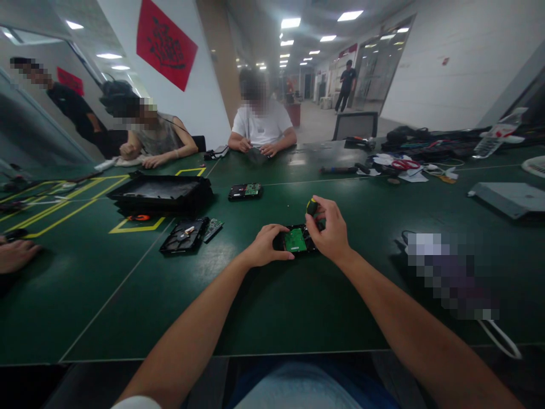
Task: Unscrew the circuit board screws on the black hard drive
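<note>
A hard drive (pixel 295 241) lies on the green table in front of me, its green circuit board facing up. My left hand (pixel 269 246) grips the drive's left end, thumb along the near edge and fingers over the far side. In my right hand (pixel 329 229) is a screwdriver (pixel 312 207) with a dark green and yellow handle, held upright over the drive's right end. Its tip is hidden behind my fingers. To the left lie an opened black hard drive (pixel 184 235) and a loose circuit board (pixel 213 230).
Another drive (pixel 245 191) lies farther back, beside stacked black trays (pixel 162 193). A grey metal box (pixel 508 199), a bottle (pixel 500 133), red scissors (pixel 404 165) and a blurred-out pouch (pixel 451 272) are at right. People sit across; another person's hand (pixel 17 254) rests far left.
</note>
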{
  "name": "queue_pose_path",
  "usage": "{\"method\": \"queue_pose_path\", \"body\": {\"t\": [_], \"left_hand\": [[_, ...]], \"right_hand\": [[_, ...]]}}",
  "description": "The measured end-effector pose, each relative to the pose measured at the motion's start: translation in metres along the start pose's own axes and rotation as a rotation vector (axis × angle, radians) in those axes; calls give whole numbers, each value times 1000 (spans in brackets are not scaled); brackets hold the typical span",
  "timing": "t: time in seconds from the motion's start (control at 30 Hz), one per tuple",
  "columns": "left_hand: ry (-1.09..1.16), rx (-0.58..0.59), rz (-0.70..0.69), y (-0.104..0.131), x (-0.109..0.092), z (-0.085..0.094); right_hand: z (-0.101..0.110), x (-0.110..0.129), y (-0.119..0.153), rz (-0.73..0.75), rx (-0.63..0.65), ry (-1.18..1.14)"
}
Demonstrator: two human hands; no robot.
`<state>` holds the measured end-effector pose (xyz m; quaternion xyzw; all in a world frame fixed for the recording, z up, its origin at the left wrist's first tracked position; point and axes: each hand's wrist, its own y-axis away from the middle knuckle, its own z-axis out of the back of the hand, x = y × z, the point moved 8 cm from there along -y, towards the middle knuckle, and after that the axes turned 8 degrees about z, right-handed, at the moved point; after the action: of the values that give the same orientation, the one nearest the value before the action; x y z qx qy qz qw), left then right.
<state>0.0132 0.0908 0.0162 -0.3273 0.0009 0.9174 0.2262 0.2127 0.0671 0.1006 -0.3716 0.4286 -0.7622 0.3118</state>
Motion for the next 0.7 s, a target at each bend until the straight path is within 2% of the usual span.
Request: {"method": "queue_pose_path", "body": {"t": [0.2, 0.7], "left_hand": [[18, 2, 45, -3, 1, 1], [37, -8, 52, -3, 1, 1]], "right_hand": [[0, 0, 0, 2, -9, 9], [2, 4, -2, 7, -17, 17]]}}
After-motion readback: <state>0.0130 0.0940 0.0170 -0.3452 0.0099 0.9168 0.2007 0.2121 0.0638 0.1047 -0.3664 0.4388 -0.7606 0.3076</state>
